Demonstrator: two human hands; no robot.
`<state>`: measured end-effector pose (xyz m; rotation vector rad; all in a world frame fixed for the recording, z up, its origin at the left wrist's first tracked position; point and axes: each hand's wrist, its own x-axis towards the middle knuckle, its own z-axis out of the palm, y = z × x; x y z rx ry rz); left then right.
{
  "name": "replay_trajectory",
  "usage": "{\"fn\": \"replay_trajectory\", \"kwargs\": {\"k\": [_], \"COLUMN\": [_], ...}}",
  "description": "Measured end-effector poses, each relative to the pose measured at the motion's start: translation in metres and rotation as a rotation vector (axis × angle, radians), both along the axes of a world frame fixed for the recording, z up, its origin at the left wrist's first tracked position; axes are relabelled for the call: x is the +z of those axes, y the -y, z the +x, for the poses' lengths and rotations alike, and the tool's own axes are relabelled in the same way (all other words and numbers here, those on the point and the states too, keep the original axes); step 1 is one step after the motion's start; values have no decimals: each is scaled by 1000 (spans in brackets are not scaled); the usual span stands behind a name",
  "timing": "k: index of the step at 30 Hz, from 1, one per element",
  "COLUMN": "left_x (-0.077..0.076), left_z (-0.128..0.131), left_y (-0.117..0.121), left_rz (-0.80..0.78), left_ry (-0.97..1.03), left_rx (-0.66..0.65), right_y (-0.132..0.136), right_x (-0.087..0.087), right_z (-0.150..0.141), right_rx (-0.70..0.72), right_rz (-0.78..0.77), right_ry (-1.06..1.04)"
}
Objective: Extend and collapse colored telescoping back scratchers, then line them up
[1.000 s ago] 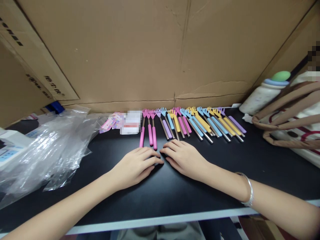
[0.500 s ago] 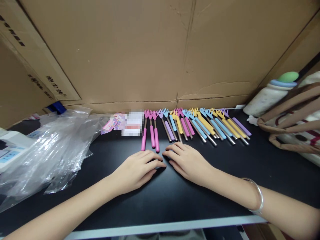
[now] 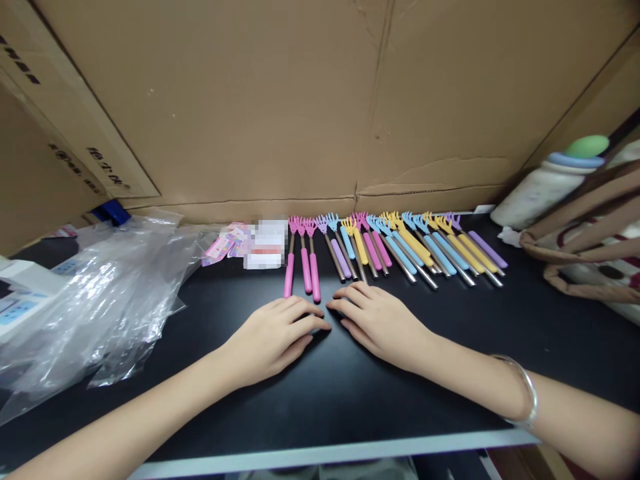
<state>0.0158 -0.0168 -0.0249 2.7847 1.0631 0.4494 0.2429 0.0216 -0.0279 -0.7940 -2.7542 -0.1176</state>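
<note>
My left hand (image 3: 275, 335) rests palm down on the black table (image 3: 320, 413), fingers loosely apart and nothing in them. Facing it, my right hand (image 3: 379, 323) lies the same way, its fingertips a short gap from the left ones. Just beyond my left fingers are three pink back scratchers (image 3: 305, 270), handles toward me. To their right runs a row of several more: purple ones (image 3: 341, 260), blue ones (image 3: 443, 253), yellow ones (image 3: 413, 247) and further pink ones (image 3: 371, 250). Their claw ends point at the cardboard, and some overlap.
Clear plastic bags (image 3: 115, 300) spread over the left side, beside a white box (image 3: 25, 293). Pink printed cards (image 3: 225, 243) and a white label (image 3: 266, 245) lie at the back. A bottle (image 3: 545, 187) and a brown-trimmed bag (image 3: 575, 253) stand right. Cardboard (image 3: 300, 100) walls the back.
Both hands stay in nearly the same place on the table. The view has shifted very slightly; the back scratchers have not been moved.
</note>
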Motion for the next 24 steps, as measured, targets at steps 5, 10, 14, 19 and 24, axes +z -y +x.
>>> {"fn": "replay_trajectory", "kwargs": {"k": [5,10,14,19,24], "left_x": [0,2,2,2,3], "left_z": [0,0,0,0,0], "left_y": [0,1,1,1,1], "left_rz": [-13,-1,3,13,24], "left_ry": [-3,-1,-26,-34,-33], "left_rx": [-6,-8,-10,-9,-13], "right_y": [0,0,-1,-1,-2], "right_x": [0,0,1,3,3], "right_z": [0,2,3,6,6], "right_rx": [2,7,22,44,50], "right_rz": [20,55,56,51,48], "right_ry": [4,20,50,81,106]}}
